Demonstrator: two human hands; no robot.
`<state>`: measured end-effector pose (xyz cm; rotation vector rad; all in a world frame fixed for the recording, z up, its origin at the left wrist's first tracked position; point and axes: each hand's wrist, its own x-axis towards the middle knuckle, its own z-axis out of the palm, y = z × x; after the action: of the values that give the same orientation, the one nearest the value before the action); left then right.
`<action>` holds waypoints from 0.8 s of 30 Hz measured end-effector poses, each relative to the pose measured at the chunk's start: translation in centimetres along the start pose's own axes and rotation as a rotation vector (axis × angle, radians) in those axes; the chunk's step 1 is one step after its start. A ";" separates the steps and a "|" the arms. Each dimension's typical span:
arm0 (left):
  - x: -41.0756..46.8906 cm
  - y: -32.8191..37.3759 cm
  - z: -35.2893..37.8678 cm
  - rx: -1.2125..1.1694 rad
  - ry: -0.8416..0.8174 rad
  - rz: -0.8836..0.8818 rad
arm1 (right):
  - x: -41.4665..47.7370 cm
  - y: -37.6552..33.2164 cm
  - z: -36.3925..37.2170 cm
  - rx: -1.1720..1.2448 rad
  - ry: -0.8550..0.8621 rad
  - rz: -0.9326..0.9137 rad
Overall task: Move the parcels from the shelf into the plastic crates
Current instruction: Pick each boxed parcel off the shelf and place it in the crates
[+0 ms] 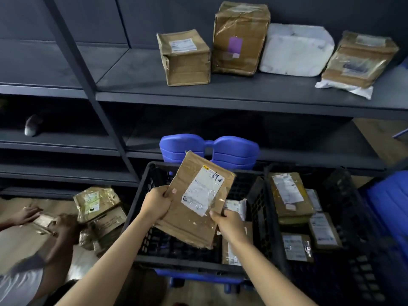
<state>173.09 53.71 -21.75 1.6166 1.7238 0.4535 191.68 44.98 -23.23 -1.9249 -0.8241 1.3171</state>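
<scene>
The left hand (157, 200) and right hand (229, 221) both grip a flat cardboard parcel (196, 202), fingers closed on its edges. The parcel is held tilted above the left black crate (141, 195). Four parcels (240, 38) sit on the shelf (220, 93) above the crate.

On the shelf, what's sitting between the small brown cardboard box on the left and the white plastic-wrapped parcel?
In the head view, one tall brown cardboard box with a purple label stands between them.
</scene>
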 end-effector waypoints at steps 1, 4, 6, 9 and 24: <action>0.9 -0.4 -0.1 0.025 -0.034 0.021 | 0.2 0.6 1.0 0.045 0.021 0.033; 3.4 -1.4 -0.5 0.083 -0.127 0.101 | 0.3 1.8 4.2 0.150 0.100 0.142; 5.0 -2.1 -0.6 0.105 -0.191 0.154 | 0.3 2.0 6.2 0.242 0.173 0.205; 7.4 -3.2 -0.8 0.169 -0.297 0.236 | 0.1 1.6 9.1 0.395 0.330 0.314; 12.6 -5.6 2.4 0.399 -0.779 0.508 | -0.6 0.8 17.9 1.015 0.717 0.671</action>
<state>171.32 64.47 -30.54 2.1368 0.8394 -0.3040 174.65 47.04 -28.53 -1.5907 0.7839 0.9230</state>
